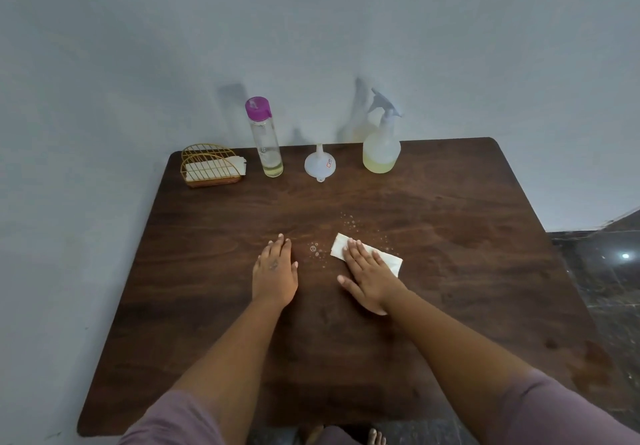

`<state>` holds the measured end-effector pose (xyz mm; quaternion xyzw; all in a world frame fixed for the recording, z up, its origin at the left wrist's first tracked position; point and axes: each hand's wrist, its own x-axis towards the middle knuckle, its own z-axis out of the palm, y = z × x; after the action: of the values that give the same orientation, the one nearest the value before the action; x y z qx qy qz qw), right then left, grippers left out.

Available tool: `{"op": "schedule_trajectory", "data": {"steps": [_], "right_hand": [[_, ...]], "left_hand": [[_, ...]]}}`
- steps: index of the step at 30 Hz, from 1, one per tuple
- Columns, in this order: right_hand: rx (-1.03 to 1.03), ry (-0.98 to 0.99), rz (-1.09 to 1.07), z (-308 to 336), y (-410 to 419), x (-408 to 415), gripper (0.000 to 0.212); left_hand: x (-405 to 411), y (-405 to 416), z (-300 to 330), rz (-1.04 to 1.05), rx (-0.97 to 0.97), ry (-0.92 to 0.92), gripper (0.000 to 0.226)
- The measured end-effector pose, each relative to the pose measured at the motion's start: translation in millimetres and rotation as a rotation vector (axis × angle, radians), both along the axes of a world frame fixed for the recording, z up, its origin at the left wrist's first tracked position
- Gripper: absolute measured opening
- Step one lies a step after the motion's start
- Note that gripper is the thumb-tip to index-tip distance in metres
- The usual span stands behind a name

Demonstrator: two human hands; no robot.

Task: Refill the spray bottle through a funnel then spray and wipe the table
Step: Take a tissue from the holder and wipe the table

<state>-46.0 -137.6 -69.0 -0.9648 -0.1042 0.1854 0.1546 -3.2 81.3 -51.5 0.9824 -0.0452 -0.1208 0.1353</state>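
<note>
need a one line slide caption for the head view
Right hand presses a paper napkin over spray droplets on the wooden table, left hand flat beside it.

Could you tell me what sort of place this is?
Probably a room in a home: a wooden table against a plain wall, a napkin holder at its back, and dark stone flooring alongside.

Markings on the objects along the far edge of the dark wooden worktop point(450, 202).
No text can be read. The translucent white plastic funnel point(320, 164) bears a small orange-and-white sticker, its print too small to make out; the clear cylindrical bottle with the magenta cap point(266, 139) shows a faint pale mark on its wall, likewise illegible.
</note>
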Motion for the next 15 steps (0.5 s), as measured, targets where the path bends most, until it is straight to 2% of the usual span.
{"op": "schedule_trajectory", "data": {"steps": [2,4,6,9,12,15], "right_hand": [[0.002,0.005,-0.131,0,-5,23,0.082],[-0.006,0.005,-0.361,-2,-19,35,0.074],[-0.025,0.003,-0.554,-5,-27,35,0.073],[-0.017,-0.008,-0.694,-9,-16,36,0.077],[0.022,0.034,-0.639,-5,8,63,0.077],[0.063,0.122,-0.372,2,49,87,0.074]], "left_hand": [[8,4,-3,0.004,0.012,0.003,0.057],[15,10,-5,0.022,0.025,0.002,0.059],[19,19,-9,0.062,0.048,0.007,0.062],[21,30,-13,0.118,0.07,0.04,0.066],[25,32,-11,0.119,0.054,0.048,0.058],[34,39,-4,0.139,0.018,0.015,0.047]]}}
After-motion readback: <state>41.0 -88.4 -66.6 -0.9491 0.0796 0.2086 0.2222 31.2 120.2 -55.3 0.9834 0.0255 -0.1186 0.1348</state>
